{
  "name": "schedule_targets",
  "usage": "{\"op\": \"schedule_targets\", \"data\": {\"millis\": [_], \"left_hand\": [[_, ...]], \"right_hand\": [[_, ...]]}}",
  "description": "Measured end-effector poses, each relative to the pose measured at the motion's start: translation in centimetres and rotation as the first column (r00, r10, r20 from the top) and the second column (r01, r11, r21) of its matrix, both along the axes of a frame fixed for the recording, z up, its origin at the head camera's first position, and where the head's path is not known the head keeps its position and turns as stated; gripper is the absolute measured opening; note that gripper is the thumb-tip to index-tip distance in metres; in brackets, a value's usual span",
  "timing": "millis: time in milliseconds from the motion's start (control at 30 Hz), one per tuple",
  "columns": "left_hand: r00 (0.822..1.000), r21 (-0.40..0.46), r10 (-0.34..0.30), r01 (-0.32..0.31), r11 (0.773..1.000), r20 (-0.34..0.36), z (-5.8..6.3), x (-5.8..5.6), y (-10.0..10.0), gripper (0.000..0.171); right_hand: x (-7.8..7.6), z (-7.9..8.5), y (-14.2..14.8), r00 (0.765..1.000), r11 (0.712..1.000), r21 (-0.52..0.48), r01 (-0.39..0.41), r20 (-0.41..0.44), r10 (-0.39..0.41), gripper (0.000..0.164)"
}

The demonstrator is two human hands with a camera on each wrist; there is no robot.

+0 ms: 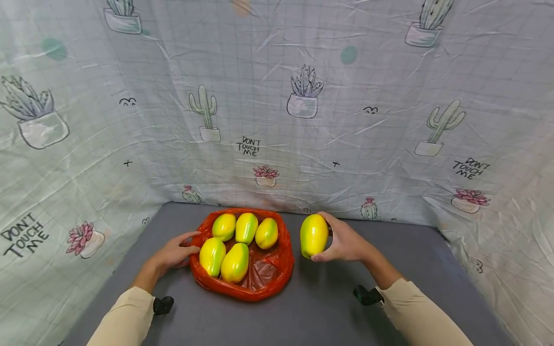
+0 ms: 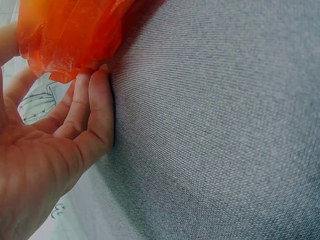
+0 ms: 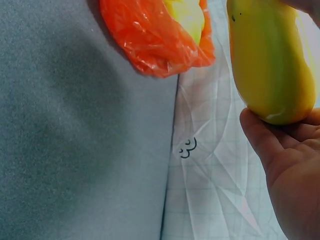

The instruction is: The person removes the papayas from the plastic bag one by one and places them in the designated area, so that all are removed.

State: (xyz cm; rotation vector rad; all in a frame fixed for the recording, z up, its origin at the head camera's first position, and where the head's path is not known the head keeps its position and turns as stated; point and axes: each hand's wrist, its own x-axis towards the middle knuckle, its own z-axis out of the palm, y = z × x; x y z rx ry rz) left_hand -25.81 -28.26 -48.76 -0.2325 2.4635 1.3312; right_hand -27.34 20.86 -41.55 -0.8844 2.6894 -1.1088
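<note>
1. Up front, looking at a red bag (image 1: 284,264) lying wide open on the grey table (image 1: 242,322), five loose fruits (image 1: 235,263) inside; could topple one with a tug on that soft rim.
2. Touching the bag's left edge with the left hand (image 1: 175,251), fingers bent; pinching or merely resting, cannot tell. If only resting, might let the bag skid under a nudge.
3. And gripping another yellow-green fruit (image 1: 314,235) in the right hand (image 1: 346,241), just right of the bag, seemingly raised! Smooth, glossy: could slip and roll.
4. Farthest, might snag knuckles on the patterned sheet (image 1: 329,192) by reaching too deep.
</note>
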Motion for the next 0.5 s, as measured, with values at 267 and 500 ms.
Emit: {"op": "schedule_targets", "data": {"millis": [267,500], "left_hand": [[1.0,-0.015,-0.004,0.004,1.0,0.003,-0.2,-0.1,-0.2,0.07],[1.0,-0.013,-0.016,0.016,1.0,0.003,-0.1,-0.1,0.0,0.07]], "right_hand": [[-0.4,-0.2,0.7,1.0,1.0,-0.012,-0.006,-0.003,0.006,0.103],[-0.4,-0.6,1.5,1.0,1.0,-0.025,0.004,0.02,-0.003,0.102]]}}
